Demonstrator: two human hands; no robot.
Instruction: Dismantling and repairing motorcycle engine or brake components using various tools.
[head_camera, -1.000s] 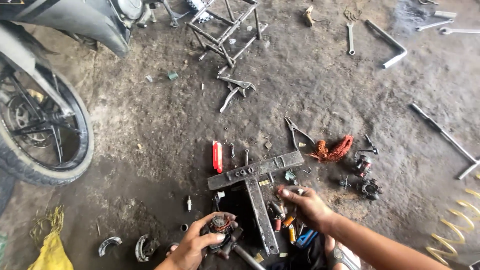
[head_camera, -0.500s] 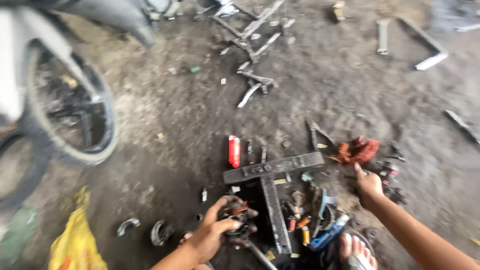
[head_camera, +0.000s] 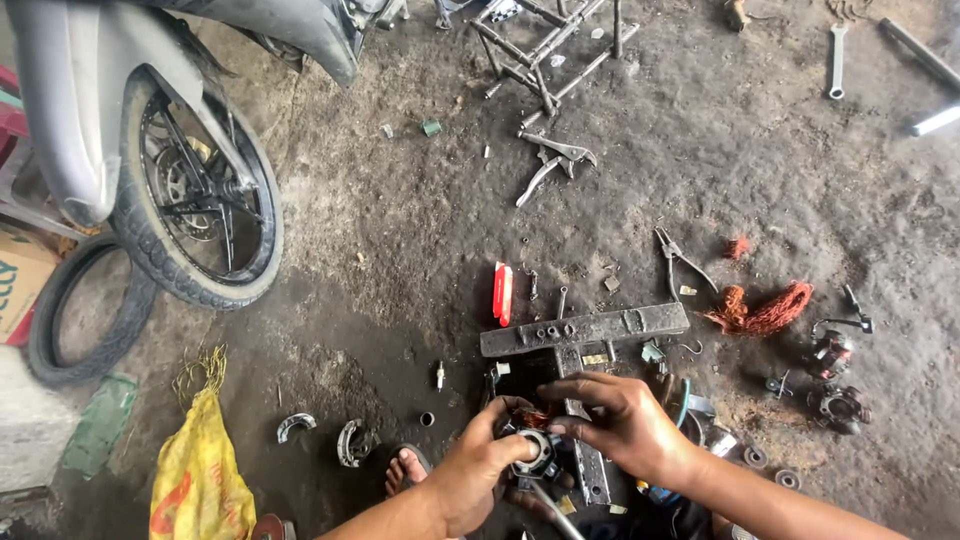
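Motorbike wheel (head_camera: 195, 200) far left, metal T-bar (head_camera: 585, 330) on the dirt floor in the middle, left hand (head_camera: 480, 470) and right hand (head_camera: 620, 425) both gripping a small round motor part (head_camera: 530, 450) near the T-bar's stem, copper wire (head_camera: 765, 310) bunched right

Bare floor (head_camera: 400, 250) lies open left of the T-bar (head_camera: 585, 330); pliers (head_camera: 680, 262), copper wire (head_camera: 765, 310) and parts (head_camera: 835, 380) crowd the right.

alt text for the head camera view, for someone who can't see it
Two bare hands, left hand and right hand, hold a small round metal part with copper winding over a T-shaped steel bar on a dirt floor, with a motorcycle wheel upper left.
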